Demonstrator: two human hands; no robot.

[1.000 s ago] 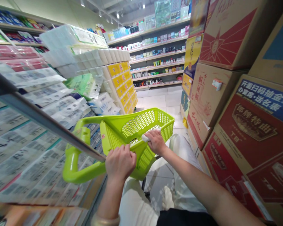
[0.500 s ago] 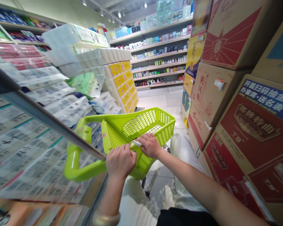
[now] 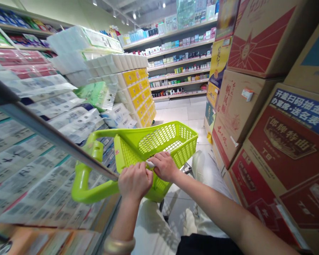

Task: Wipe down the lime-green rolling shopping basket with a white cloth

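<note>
My left hand point(image 3: 135, 180) is closed around the lower end of a grey metal pole point(image 3: 61, 132), which slants down from a dark part at the upper left. Just beside it, my right hand point(image 3: 163, 165) is closed on a small white thing point(image 3: 150, 163); its kind and whether it joins the pole are unclear. Beneath both hands stands a lime-green shopping cart point(image 3: 186, 156) with a perforated basket and a looped handle. I see nothing in the visible part of the basket.
Stacked paper packs point(image 3: 37, 170) fill the left side, with yellow-fronted packs point(image 3: 139, 95) beyond. Tall cartons point(image 3: 287, 141) line the right side. Ahead, shelves point(image 3: 180, 67) hold many small boxes and bottles. A pale tiled floor point(image 3: 175, 109) runs between.
My right hand has moved slightly left, closer to my left hand, with the white thing. My left hand, the pole and the cart have barely moved.
</note>
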